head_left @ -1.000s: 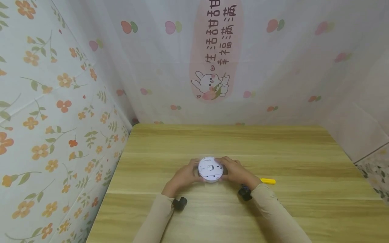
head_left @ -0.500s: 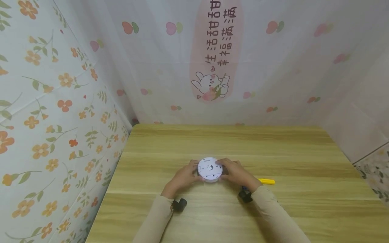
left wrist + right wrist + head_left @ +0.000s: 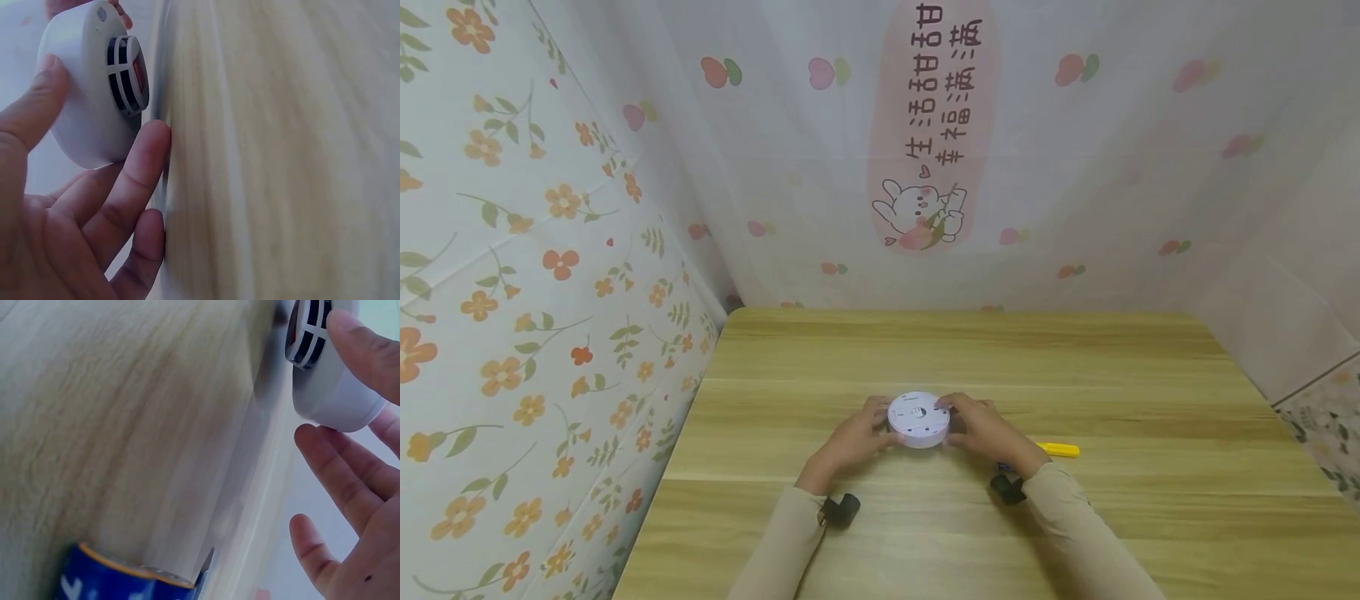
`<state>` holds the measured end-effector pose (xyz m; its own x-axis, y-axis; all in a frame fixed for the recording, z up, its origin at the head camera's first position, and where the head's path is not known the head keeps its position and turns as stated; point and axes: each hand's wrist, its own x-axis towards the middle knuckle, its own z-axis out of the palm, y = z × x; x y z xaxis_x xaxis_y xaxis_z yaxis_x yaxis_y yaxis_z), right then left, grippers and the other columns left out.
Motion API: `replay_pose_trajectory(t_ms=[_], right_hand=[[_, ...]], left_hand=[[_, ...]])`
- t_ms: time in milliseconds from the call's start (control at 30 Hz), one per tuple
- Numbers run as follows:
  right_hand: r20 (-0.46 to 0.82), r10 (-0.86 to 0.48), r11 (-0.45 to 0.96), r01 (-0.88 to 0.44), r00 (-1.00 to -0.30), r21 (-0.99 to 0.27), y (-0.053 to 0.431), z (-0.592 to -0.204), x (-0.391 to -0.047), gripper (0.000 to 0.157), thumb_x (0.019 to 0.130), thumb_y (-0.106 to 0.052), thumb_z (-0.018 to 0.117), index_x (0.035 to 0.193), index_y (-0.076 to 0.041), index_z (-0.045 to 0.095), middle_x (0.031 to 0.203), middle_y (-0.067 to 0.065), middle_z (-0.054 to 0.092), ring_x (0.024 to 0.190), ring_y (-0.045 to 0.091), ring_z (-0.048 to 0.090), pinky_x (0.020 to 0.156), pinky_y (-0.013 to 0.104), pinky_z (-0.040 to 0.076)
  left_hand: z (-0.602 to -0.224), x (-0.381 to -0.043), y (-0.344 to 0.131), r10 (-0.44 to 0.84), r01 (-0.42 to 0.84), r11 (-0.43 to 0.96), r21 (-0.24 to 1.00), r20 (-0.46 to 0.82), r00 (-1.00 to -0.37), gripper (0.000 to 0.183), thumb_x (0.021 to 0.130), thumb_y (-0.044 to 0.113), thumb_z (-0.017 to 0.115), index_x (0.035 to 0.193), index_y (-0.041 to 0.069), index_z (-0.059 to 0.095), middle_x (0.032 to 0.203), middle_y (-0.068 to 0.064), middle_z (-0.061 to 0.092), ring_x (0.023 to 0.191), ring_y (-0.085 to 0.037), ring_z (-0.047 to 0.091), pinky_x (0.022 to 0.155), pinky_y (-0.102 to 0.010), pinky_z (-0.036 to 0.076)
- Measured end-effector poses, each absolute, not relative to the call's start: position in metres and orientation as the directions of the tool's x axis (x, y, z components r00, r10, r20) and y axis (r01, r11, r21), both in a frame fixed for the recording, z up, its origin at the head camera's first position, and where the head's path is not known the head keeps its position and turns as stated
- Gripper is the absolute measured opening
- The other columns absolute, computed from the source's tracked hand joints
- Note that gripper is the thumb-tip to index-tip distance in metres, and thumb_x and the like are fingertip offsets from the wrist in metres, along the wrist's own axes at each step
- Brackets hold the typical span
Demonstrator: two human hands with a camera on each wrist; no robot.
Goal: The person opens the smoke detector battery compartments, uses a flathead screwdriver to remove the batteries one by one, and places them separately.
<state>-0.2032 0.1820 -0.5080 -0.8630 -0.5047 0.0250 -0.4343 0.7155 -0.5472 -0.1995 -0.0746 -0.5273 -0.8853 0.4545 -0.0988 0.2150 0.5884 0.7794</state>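
A round white smoke detector [image 3: 917,429] is held between both hands in the head view, its flat printed back turned up. My left hand [image 3: 852,437] grips its left side, thumb at the near edge and fingers round the far side. Opposite, my right hand [image 3: 988,425] grips the right edge in the same way. The left wrist view shows the detector's slotted black vent [image 3: 127,75] facing the wooden table, with a gap beneath it. In the right wrist view the thumb lies near the vent, and fingertips [image 3: 307,434] support the rim.
Blue batteries [image 3: 112,581] lie on the table near my right wrist. A yellow handle [image 3: 1060,450] sticks out beyond the right forearm, which hides part of it. The wooden table [image 3: 820,350] ends at a printed curtain [image 3: 775,167] behind and a floral one at left.
The smoke detector has tilted flatter, so its printed back looks narrower and more of its near side wall shows. Both hands keep their grip and have hardly moved.
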Motion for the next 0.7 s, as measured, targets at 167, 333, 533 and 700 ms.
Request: replay_pose_trajectory(t_ms=[167, 333, 533, 700], right_hand=[[0.078, -0.518, 0.683, -0.467, -0.852, -0.562, 0.1853, -0.5099, -0.2018, 0.047, 0.082, -0.017, 0.074, 0.123, -0.005, 0.053, 0.124, 0.013, 0.063, 0.109, 0.029, 0.064, 0.096, 0.057, 0.034], [0.104, -0.520, 0.643, -0.469, -0.848, -0.606, 0.1873, -0.5109, -0.2003, 0.045, 0.088, -0.019, 0.069, 0.126, -0.005, 0.052, 0.126, 0.015, 0.063, 0.108, 0.030, 0.065, 0.098, 0.055, 0.042], [0.109, -0.495, 0.602, -0.431, -0.862, -0.672, 0.1872, -0.5096, -0.2000, 0.040, 0.094, -0.019, 0.061, 0.128, -0.001, 0.050, 0.122, 0.019, 0.064, 0.105, 0.033, 0.066, 0.091, 0.048, 0.053], [0.081, -0.458, 0.617, -0.382, -0.885, -0.688, 0.1863, -0.5073, -0.1997, 0.038, 0.095, -0.024, 0.060, 0.126, -0.002, 0.053, 0.116, 0.016, 0.067, 0.102, 0.030, 0.067, 0.087, 0.045, 0.055]], left_hand=[[-0.5286, -0.1992, -0.0756, 0.443, 0.164, 0.501, 0.850, -0.089, -0.892, 0.060, 0.090, 0.039, 0.065, 0.136, 0.012, 0.038, 0.133, -0.014, 0.060, 0.120, -0.032, 0.059, 0.106, -0.053, 0.040], [-0.5303, -0.1995, -0.0765, 0.436, 0.149, 0.446, 0.883, -0.069, -0.897, 0.045, 0.093, 0.034, 0.062, 0.127, 0.012, 0.042, 0.121, -0.018, 0.067, 0.111, -0.027, 0.065, 0.097, -0.048, 0.048], [-0.5294, -0.1988, -0.0768, 0.441, 0.113, 0.410, 0.905, -0.089, -0.893, 0.052, 0.092, 0.038, 0.063, 0.130, 0.010, 0.041, 0.116, -0.021, 0.069, 0.101, -0.024, 0.069, 0.093, -0.047, 0.049], [-0.5267, -0.1970, -0.0762, 0.443, 0.110, 0.399, 0.910, -0.087, -0.892, 0.050, 0.094, 0.039, 0.060, 0.131, 0.012, 0.040, 0.114, -0.022, 0.069, 0.102, -0.028, 0.069, 0.091, -0.046, 0.051]])
